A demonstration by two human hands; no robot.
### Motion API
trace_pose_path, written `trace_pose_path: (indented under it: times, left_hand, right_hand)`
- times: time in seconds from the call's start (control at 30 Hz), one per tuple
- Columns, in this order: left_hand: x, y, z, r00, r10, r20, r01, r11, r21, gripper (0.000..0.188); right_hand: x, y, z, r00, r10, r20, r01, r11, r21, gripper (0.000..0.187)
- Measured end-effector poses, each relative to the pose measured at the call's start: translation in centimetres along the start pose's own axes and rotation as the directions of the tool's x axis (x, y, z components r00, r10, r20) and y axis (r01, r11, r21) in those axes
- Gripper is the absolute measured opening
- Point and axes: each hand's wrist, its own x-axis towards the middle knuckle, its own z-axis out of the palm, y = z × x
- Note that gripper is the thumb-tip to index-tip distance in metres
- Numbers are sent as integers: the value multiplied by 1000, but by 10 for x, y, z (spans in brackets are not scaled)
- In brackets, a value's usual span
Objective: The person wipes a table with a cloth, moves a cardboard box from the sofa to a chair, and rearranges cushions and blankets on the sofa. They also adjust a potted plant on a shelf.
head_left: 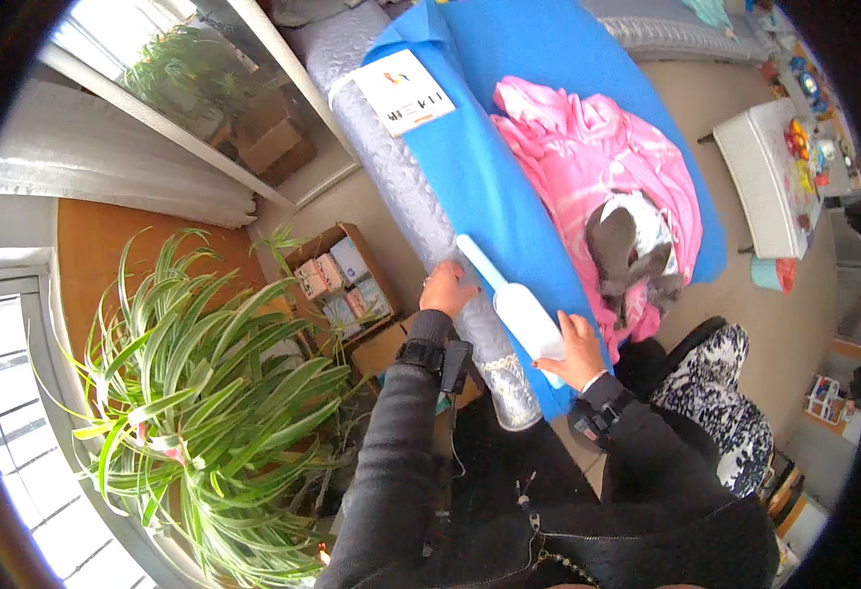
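A white and light-blue lint brush (528,319) with a long pale-blue handle lies slanted over the blue cloth (469,182). My right hand (577,351) grips its broad lower end, thumb on the near side. To the left of the handle, my left hand (447,290) is at the edge of the grey quilted cover (391,167). Its fingers are loosely bent and apart, and it appears to hold nothing. Beyond the brush, a crumpled pink cloth (558,137) is spread on the blue one. A dark grey, furry-looking shape (615,245) rests on it beside some white fabric.
A white box or booklet (401,91) lies at the far left of the blue cloth. A large leafy plant (214,412) fills the left side, near an open carton (347,285) of small packs. A white table (759,177) with colourful items stands at right, above a black-and-white patterned fabric (720,417).
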Motion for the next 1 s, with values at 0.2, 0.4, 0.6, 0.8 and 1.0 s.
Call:
trace_pose_path:
  times: [0.2, 0.4, 0.6, 0.8, 1.0]
  left_hand:
    - [22, 6, 0, 979, -135, 152, 112, 982, 151, 68]
    - [21, 4, -3, 961, -180, 211, 160, 981, 106, 67]
    - [14, 1, -10, 971, -100, 216, 93, 995, 45, 49]
    - [98, 9, -111, 985, 173, 20, -169, 978, -122, 19]
    - [301, 79, -203, 828, 551, -103, -542, 834, 104, 23]
  right_hand:
    - [153, -7, -42, 938, -235, -255, 277, 950, 142, 53]
    - [308, -50, -18, 968, -175, -183, 174, 985, -19, 61]
    - [352, -80, 34, 918, -266, -293, 202, 952, -231, 69]
    - [349, -77, 45, 897, -297, -327, 205, 936, -288, 67]
    - [353, -82, 32, 950, -221, -222, 180, 965, -193, 65]
